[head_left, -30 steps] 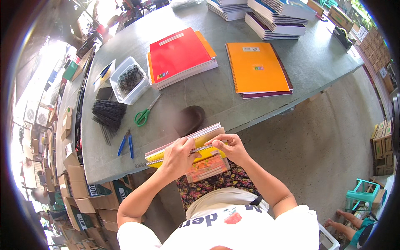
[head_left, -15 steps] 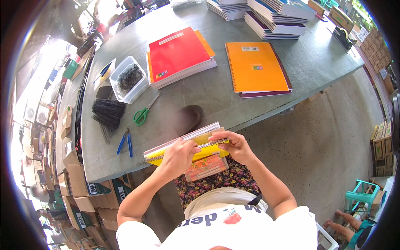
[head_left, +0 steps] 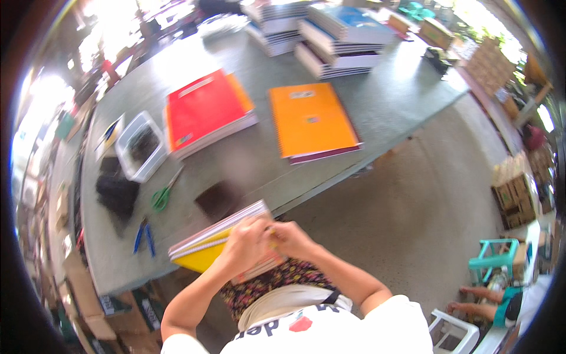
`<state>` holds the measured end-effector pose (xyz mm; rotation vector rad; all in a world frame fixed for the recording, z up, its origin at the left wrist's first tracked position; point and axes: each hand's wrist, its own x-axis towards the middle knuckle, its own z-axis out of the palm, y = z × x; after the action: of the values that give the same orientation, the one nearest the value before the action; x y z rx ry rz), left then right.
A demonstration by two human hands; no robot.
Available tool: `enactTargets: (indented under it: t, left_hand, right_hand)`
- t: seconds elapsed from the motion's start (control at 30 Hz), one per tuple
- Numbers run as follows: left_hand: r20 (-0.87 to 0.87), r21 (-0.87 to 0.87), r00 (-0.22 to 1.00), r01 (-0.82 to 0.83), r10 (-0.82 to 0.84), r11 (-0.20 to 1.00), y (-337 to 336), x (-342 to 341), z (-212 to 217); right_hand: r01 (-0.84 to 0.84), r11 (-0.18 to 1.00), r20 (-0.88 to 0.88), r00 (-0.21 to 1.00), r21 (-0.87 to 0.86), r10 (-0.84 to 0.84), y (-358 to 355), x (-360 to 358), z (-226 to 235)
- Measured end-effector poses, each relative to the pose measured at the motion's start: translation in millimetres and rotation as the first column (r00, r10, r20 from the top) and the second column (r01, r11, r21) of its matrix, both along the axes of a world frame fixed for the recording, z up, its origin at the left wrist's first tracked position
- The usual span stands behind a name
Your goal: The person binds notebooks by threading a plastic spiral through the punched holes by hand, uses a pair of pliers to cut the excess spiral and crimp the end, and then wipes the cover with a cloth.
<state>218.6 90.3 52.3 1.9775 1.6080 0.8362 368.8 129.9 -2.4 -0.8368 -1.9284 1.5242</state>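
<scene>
A yellow-covered spiral notebook (head_left: 199,258) stands on its edge at the table's near side, its pages leaning against the table edge. My left hand (head_left: 243,243) is closed over its bound edge. Close against it, my right hand (head_left: 290,241) has its fingers bent together at the right end of the spine; what they pinch is blurred and partly hidden. Behind the notebook lies a dark brown object (head_left: 217,199). Left of it are green-handled scissors (head_left: 160,199) and blue-handled pliers (head_left: 143,237).
A clear plastic tub (head_left: 125,154) holds black coils, with a heap of black coils (head_left: 117,187) beside it. Red books (head_left: 206,109) and orange notebooks (head_left: 313,121) lie farther back. Stacked books (head_left: 336,53) stand at the far side. Cartons (head_left: 513,197) and stools (head_left: 494,253) are on the right.
My right hand has moved left along the spine, up against my left hand. The view has swung, so the table's things appear shifted left and lower.
</scene>
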Motion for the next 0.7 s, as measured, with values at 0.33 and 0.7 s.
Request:
enactTargets:
  t: [0.33, 0.7]
  left_hand:
    - [0.003, 0.324, 0.993, -0.115, 0.121, 0.939, 2, -69, 43]
    - [-0.531, -0.089, 0.615, -0.724, 0.583, 0.684, -118, -256, -14]
  right_hand:
    - [-0.281, 0.953, 0.097, 0.958, 0.113, 0.271, 31, -3, 29]
    - [-0.724, 0.581, 0.565, 0.673, 0.371, 0.478, -39, -168, 75]
